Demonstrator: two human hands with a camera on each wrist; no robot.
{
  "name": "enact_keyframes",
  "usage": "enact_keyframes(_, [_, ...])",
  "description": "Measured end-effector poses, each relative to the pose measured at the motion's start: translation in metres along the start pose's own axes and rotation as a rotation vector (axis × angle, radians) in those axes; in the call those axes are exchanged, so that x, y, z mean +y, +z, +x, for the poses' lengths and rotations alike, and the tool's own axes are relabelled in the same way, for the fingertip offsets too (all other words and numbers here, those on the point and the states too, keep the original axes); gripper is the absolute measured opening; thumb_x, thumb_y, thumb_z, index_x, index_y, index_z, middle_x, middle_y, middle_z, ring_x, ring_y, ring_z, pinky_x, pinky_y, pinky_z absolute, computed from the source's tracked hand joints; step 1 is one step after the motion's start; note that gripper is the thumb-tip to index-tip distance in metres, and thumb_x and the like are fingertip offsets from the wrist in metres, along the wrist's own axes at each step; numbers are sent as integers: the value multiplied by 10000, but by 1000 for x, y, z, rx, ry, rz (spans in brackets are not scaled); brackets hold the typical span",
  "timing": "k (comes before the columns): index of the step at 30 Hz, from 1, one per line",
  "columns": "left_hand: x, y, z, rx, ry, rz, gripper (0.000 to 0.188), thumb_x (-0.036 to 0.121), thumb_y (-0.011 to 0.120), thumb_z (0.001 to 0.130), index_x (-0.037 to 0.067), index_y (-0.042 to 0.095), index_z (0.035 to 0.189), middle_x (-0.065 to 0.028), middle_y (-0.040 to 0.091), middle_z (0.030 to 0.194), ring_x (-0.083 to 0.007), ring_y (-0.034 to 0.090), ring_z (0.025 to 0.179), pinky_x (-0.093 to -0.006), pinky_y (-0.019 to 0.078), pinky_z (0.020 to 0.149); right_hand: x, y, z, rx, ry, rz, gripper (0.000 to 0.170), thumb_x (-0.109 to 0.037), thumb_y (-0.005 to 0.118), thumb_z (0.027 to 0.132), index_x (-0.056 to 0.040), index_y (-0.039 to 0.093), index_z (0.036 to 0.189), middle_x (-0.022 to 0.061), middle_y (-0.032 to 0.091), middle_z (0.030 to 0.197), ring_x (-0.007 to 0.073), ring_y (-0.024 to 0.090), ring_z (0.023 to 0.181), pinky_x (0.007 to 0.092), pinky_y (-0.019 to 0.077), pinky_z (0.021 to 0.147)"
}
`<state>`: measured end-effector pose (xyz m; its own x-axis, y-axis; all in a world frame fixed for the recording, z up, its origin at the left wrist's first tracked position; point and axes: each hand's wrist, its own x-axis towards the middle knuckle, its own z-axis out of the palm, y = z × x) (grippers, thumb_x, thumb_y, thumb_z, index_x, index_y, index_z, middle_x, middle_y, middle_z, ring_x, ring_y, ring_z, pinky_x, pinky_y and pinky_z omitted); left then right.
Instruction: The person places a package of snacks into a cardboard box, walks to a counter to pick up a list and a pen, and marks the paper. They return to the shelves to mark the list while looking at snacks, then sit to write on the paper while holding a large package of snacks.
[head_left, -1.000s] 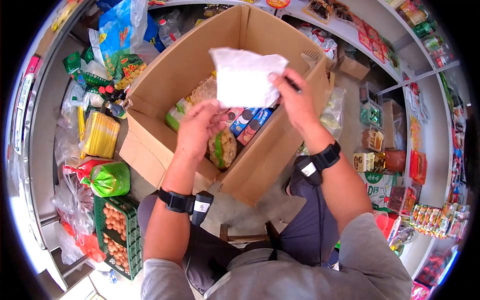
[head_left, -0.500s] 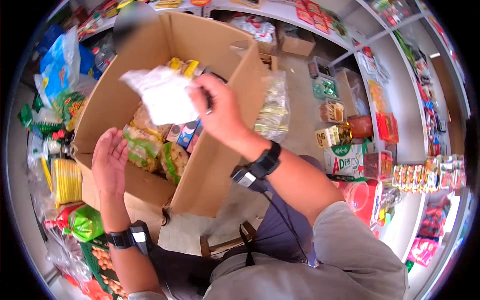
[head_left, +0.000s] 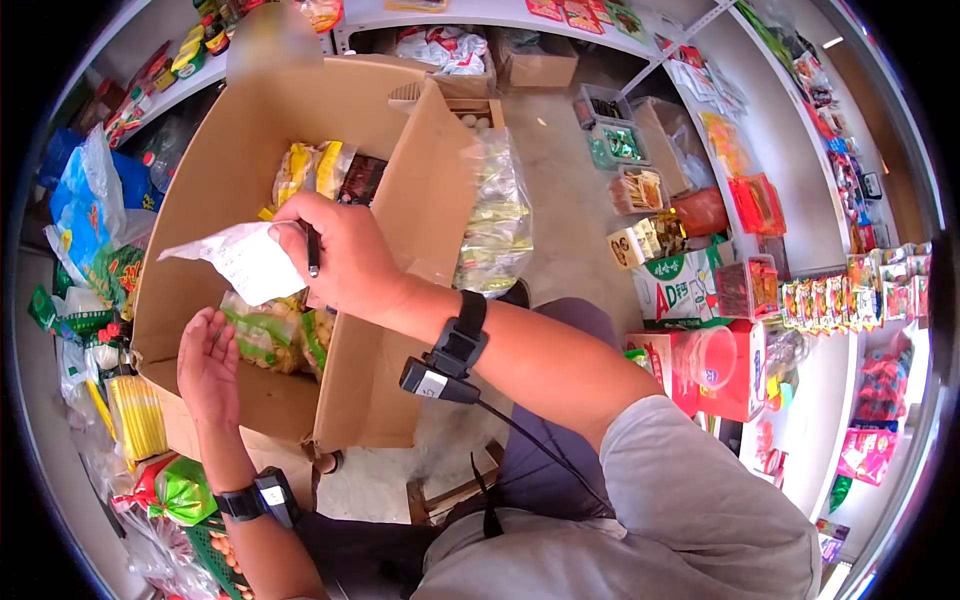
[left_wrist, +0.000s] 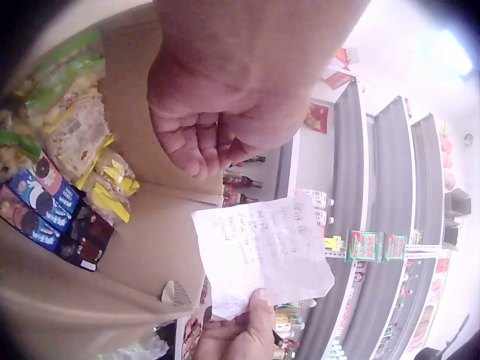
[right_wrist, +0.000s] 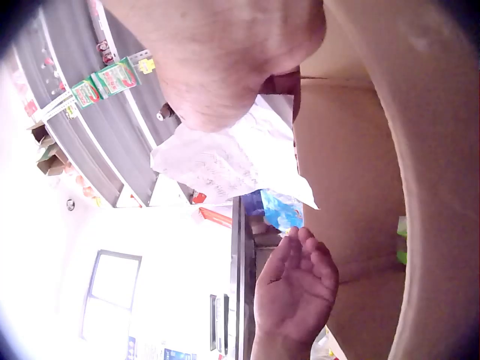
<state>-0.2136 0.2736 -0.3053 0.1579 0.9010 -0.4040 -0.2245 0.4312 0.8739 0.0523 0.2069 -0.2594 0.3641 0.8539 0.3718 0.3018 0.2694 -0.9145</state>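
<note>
Over the cardboard box (head_left: 400, 200), my right hand (head_left: 345, 255) pinches a white paper (head_left: 250, 262) and holds a black pen (head_left: 313, 250). Handwriting covers the paper (left_wrist: 262, 247) in the left wrist view, with the right thumb (left_wrist: 260, 307) on its edge. My left hand (head_left: 208, 372) is at the box's near left side, palm up with relaxed, slightly bent fingers and nothing in them; it also shows in the right wrist view (right_wrist: 296, 292). Inside the box are green-banded bags (head_left: 262, 335), yellow packets (head_left: 305, 170) and blue cookie boxes (left_wrist: 37, 199).
Shelves with packets (head_left: 860, 300) curve round the right side. Plastic tubs (head_left: 640, 190) and a red box (head_left: 735, 370) stand on that side. Left of the box lie yellow sticks (head_left: 138, 418), a green bag (head_left: 185, 490) and an egg crate (head_left: 215, 550). Clear bags (head_left: 497, 215) lie beyond the box's right wall.
The left hand has let go of the paper and moved left. The right hand has carried the paper leftward, and the head view has shifted to the right.
</note>
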Motion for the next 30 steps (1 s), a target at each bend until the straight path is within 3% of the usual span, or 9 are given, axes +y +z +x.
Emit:
enact_keyframes(5, [0, -6, 3, -28, 11, -1, 358, 309, 609, 1009, 62, 622, 1268, -37, 668, 1158, -142, 617, 1002, -275, 498, 890, 9, -8, 9, 92, -63, 39, 118, -141, 634, 947, -29, 628, 910, 196, 669, 778, 374, 683, 713, 419, 517, 613])
enact_keyframes(6, [-1, -5, 4, -27, 16, -2, 366, 312, 607, 1007, 61, 618, 1274, -43, 662, 1169, -150, 611, 1017, -285, 493, 904, 15, -13, 12, 85, -79, 19, 85, -88, 651, 951, -6, 642, 971, 84, 642, 761, 113, 582, 661, 297, 487, 604])
enact_keyframes(9, [-1, -6, 1, -26, 34, -20, 395, 319, 603, 999, 57, 604, 1295, -62, 643, 1202, -175, 590, 1062, -319, 473, 948, 34, -22, 21, 145, 2, 145, 147, -152, 637, 1000, -7, 642, 981, -24, 604, 807, 56, 524, 757, 249, 460, 670])
enact_keyframes(11, [-2, -14, 4, -57, 48, -36, 405, 304, 607, 990, 48, 595, 1304, -66, 640, 1192, -182, 586, 1063, -327, 470, 955, 27, -30, 26, 229, 37, 11, 143, -151, 660, 975, -17, 643, 929, -20, 550, 711, 77, 486, 670, 278, 432, 602])
enact_keyframes(13, [5, -13, 2, -25, 32, -25, 386, 293, 602, 996, 45, 599, 1291, -87, 646, 1221, -188, 601, 1042, -335, 484, 942, 30, -37, 29, 232, -3, 18, 187, -182, 692, 958, -16, 641, 890, -47, 511, 692, 52, 449, 658, 255, 375, 568])
enact_keyframes(17, [13, -6, -4, -43, 89, -61, 286, 236, 583, 1014, 37, 638, 1213, -75, 703, 1100, -161, 676, 940, -276, 553, 835, 37, -36, 26, 199, 23, -24, 217, -212, 709, 954, -15, 642, 893, -64, 495, 681, 49, 421, 649, 246, 354, 572])
enact_keyframes(23, [17, -7, -6, -11, 90, -65, 264, 218, 592, 1007, 33, 649, 1187, -77, 703, 1087, -167, 675, 935, -283, 554, 833, 30, -29, 27, 182, 68, 14, 234, -227, 713, 956, -17, 636, 886, -59, 498, 691, 51, 399, 642, 245, 344, 569])
enact_keyframes(27, [18, -6, -6, 21, 85, -51, 290, 230, 593, 1008, 29, 643, 1211, -77, 702, 1083, -176, 673, 951, -284, 554, 849, 30, -26, 27, 175, 116, 32, 223, -212, 700, 965, -9, 642, 896, -58, 540, 713, 41, 444, 671, 237, 378, 592])
enact_keyframes(30, [13, -10, -5, -28, 88, -58, 329, 267, 596, 1007, 38, 627, 1241, -98, 674, 1181, -188, 643, 1008, -323, 516, 894, 23, -22, 23, 144, 138, 99, 189, -186, 681, 976, -10, 653, 915, -46, 600, 759, 42, 508, 726, 237, 434, 636])
